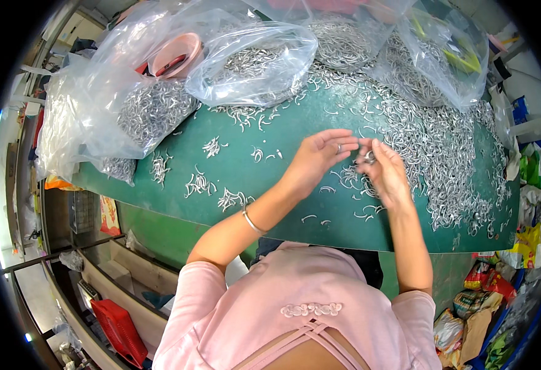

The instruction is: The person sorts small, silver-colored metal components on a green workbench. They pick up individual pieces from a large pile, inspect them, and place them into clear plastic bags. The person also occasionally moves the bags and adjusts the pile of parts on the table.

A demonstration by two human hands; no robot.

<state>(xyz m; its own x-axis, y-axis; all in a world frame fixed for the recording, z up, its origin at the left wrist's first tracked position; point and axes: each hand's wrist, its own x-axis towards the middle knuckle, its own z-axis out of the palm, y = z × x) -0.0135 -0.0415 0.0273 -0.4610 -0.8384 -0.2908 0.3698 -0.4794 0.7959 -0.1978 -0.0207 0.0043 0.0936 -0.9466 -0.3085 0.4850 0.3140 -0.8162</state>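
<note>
Above the green table [264,216], my left hand [317,159] reaches rightward with its fingers stretched out and nothing visible in them. Its fingertips come close to my right hand [389,176], whose fingers are curled and slightly blurred. Between that thumb and fingers sit small silvery curved metal pieces [369,158]; their number is partly hidden. Under and beside my right hand lie loose curved pieces [366,213] of the same sort. A wide heap of curved metal pieces [446,160] spreads over the table's right side. Several small piles [199,184] lie to the left of my left forearm.
Clear plastic bags [252,68] filled with such pieces line the far edge. A pink tub [177,54] holding a red-and-black object stands among them. On the left below are shelves with a red basket [119,333]; colourful packages [467,308] lie at lower right.
</note>
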